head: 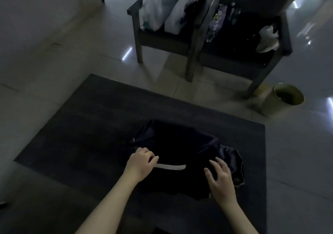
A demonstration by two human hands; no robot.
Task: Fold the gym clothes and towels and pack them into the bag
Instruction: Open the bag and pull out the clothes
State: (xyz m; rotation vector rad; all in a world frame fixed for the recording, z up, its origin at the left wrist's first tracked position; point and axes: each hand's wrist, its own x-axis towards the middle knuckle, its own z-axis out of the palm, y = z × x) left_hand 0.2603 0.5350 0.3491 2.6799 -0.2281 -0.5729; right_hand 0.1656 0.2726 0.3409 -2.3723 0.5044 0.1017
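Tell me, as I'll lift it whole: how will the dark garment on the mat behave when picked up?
Probably floppy: the dark garment lies rumpled on the mat, so it should sag from one grip. Likely light: the left hand merely pinches it. Its faint sheen suggests it may slide.

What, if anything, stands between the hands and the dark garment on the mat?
Nothing visible does. The left hand grips the garment beside its white stripe; the right hand is spread directly over it.

Left hand (142, 163) curled, pinching dark garment (180, 143), right hand (220, 178) fingers spread, both forearms bare
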